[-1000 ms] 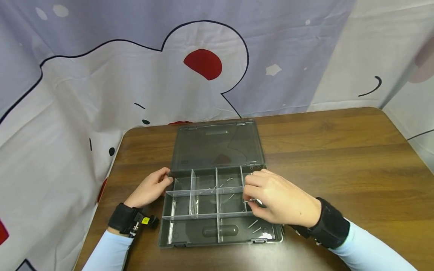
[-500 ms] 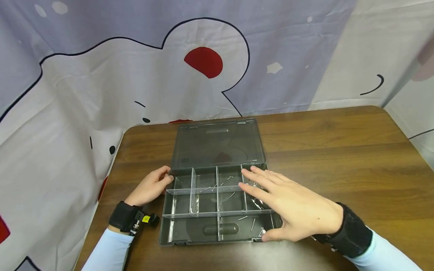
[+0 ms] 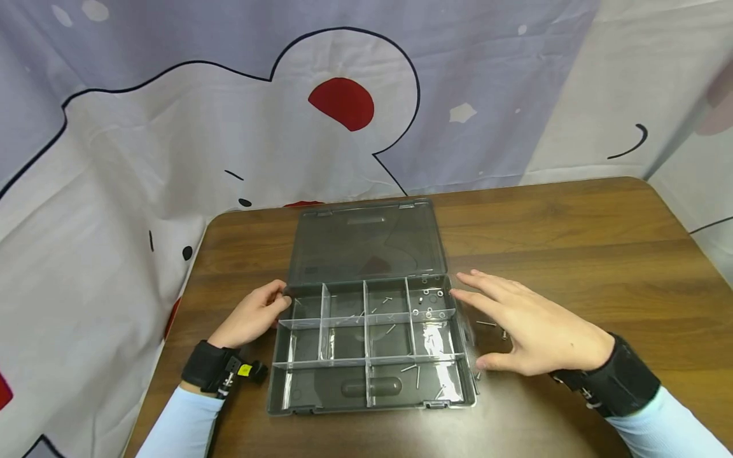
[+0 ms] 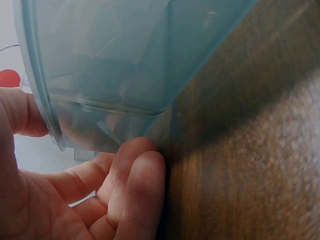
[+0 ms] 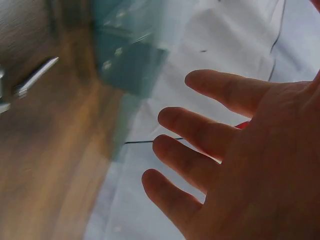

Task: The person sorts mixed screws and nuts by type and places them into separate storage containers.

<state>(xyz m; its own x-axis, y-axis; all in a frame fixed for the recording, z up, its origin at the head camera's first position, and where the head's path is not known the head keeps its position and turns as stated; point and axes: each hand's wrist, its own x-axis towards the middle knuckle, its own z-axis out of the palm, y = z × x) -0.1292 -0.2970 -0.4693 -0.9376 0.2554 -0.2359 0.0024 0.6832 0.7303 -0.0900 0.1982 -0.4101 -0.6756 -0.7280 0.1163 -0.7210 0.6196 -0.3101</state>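
Behind the brown wooden table hangs a pale cloth printed with a cartoon figure and a red spot. On the table, towards its left edge, lies a grey see-through organiser box with its lid folded back flat towards the far edge. Clear dividers split the box into compartments. Small washers sit in the far right compartment, thin screws in the middle ones, and a few more screws in the near right one. The left hand holds the box's far left corner, fingers curled against its wall; the left wrist view shows the thumb over the rim. The right hand hovers just beside the box's right wall, fingers spread and straight, holding nothing. Loose screws lie on the table beneath it.
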